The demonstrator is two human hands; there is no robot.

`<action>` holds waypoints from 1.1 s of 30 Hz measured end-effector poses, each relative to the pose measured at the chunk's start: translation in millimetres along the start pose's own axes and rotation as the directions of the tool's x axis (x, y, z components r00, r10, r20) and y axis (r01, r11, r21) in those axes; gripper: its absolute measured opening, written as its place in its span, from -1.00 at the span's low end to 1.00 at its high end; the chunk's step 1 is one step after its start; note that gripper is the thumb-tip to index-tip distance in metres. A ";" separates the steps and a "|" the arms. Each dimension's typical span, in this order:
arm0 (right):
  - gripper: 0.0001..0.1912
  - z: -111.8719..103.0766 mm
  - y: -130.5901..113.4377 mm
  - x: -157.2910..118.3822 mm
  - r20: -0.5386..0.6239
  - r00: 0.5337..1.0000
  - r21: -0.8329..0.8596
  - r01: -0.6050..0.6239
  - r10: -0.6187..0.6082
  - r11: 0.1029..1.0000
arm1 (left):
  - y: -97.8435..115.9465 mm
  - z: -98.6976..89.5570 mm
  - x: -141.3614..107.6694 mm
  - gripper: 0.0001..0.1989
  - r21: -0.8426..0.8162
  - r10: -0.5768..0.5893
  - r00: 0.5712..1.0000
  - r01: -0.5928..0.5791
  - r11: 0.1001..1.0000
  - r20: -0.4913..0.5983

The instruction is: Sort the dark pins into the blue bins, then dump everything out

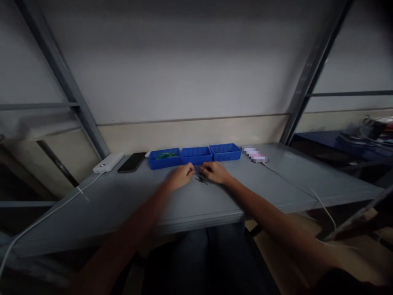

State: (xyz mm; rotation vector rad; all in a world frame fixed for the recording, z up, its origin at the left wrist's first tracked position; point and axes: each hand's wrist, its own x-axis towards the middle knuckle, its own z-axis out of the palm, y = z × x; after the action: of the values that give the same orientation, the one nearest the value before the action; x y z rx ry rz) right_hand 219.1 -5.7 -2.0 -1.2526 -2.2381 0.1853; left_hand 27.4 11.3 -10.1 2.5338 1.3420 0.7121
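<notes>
Bare forearms (266, 209), smooth and blurred toward the bottom edge, reach forward over dark trousers to a grey, flat-topped table (123, 205) with a dull sheen. Between the hands, on the tabletop, lies a loose little cluster of thin, dark, stick-like pieces (202, 180); their material is too small to tell. The left hand (182, 175) is curled beside them, fingertips drawn in; the right hand (215, 172) is bent likewise, just beside the cluster's other side. Whether either pinches anything cannot be told, since knuckles and blur cover the fingertips.

Just beyond stand three ribbed, rectangular blue plastic bins (197, 158) in a row, the left one holding a tangle of shiny green pieces (166, 155). Its wall partly hides a small pale object (147, 155). Leftward lie a flat black phone (132, 162) and a rounded white block (108, 162) with a cable; to the right, a pixelated, pinkish-white rectangular item (254, 154) trails a white cord (307, 192).
</notes>
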 end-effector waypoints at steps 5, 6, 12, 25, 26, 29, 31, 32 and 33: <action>-0.72 0.6 0.6 0.0 -0.004 1.000 -0.029 -0.019 0.019 0.999 | -4.6 1.1 0.9 -0.83 -0.001 0.019 1.000 -0.019 1.000 0.002; -0.74 0.5 0.5 -0.1 -0.012 1.000 -0.030 -0.025 0.024 0.999 | -5.6 1.2 0.7 -0.82 0.006 0.017 1.000 -0.017 1.000 0.002; -0.79 0.3 0.2 -0.4 -0.008 1.000 -0.036 -0.014 0.013 0.999 | -6.7 1.1 0.3 -0.81 0.027 0.002 1.000 -0.002 1.000 0.020; -0.76 1.4 1.6 0.2 0.003 1.000 -0.054 -0.011 0.011 0.998 | -2.7 0.2 0.0 -0.81 0.018 -0.013 1.000 0.012 1.000 0.009; -0.76 1.5 1.6 0.3 0.006 1.000 -0.053 -0.014 0.014 0.998 | -2.7 0.1 0.1 -0.81 0.026 -0.027 1.000 0.027 0.999 0.012; -0.78 1.4 1.5 0.2 0.006 1.000 -0.044 -0.016 0.017 0.999 | -2.1 -0.4 0.1 -0.80 0.038 -0.066 0.998 0.065 0.997 0.016; -0.79 1.1 1.0 -0.3 0.000 1.000 -0.032 -0.012 0.012 0.999 | -1.4 -0.6 -0.2 -0.80 0.034 -0.072 0.997 0.072 0.997 0.015; -0.79 0.9 0.8 -0.5 -0.004 1.000 -0.027 -0.009 0.009 1.000 | -1.1 -0.7 -0.4 -0.80 0.030 -0.068 0.998 0.068 0.997 0.011; -0.79 0.6 0.4 -0.8 -0.007 1.000 -0.023 -0.006 0.006 1.000 | -0.8 -0.7 -0.5 -0.81 0.025 -0.062 0.998 0.061 0.998 0.008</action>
State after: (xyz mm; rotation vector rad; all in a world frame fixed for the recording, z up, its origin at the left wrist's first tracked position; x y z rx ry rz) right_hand 219.4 -6.0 -3.0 -1.2699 -2.2369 0.1573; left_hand 26.3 11.3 -10.0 2.4993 1.4278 0.6764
